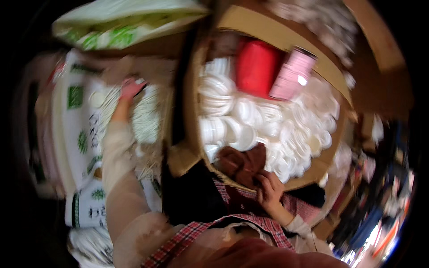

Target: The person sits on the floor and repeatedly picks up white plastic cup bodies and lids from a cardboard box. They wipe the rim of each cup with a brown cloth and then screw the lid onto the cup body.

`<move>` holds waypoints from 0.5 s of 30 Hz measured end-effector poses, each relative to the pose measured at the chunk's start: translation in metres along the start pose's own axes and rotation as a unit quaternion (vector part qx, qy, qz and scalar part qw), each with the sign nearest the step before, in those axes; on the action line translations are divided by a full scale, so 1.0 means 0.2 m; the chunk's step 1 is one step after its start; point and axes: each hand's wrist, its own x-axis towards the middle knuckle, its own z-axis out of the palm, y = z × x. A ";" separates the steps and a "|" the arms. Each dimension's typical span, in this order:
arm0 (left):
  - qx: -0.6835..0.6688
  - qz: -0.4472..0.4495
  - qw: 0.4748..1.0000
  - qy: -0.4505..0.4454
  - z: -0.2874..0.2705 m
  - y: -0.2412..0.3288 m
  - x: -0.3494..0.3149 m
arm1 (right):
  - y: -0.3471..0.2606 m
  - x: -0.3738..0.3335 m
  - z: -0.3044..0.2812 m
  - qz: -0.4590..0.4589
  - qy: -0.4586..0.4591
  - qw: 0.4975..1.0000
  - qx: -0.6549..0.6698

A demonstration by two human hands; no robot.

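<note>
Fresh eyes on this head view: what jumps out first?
The bright red, blocky object and the pink oblong item beside it, toward the far side of the brown cardboard box. Next, the heap of round white plastic-looking pieces nearer the person in that box. Then the crumpled dark-brown cloth at its near edge, by the right hand.

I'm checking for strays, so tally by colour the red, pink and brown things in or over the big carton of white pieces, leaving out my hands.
Red: 1, the boxy red thing
Pink: 1, the flat pink thing
Brown: 1, the brown cloth
Total: 3
</note>
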 end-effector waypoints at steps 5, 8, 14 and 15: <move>0.039 -0.027 0.997 -0.053 -0.12 0.21 0.08 | -0.04 -0.06 0.01 0.029 0.009 0.999 -0.016; 0.012 0.009 0.997 -0.079 -0.07 0.25 0.23 | -0.06 -0.08 0.00 0.042 0.007 0.999 -0.016; -0.248 -0.059 0.967 -0.008 -0.03 -0.08 0.23 | 0.03 0.01 -0.05 -0.005 -0.032 0.999 -0.014; -0.358 -0.026 0.933 0.003 -0.11 0.09 0.11 | -0.02 -0.05 -0.06 0.019 -0.017 1.000 -0.018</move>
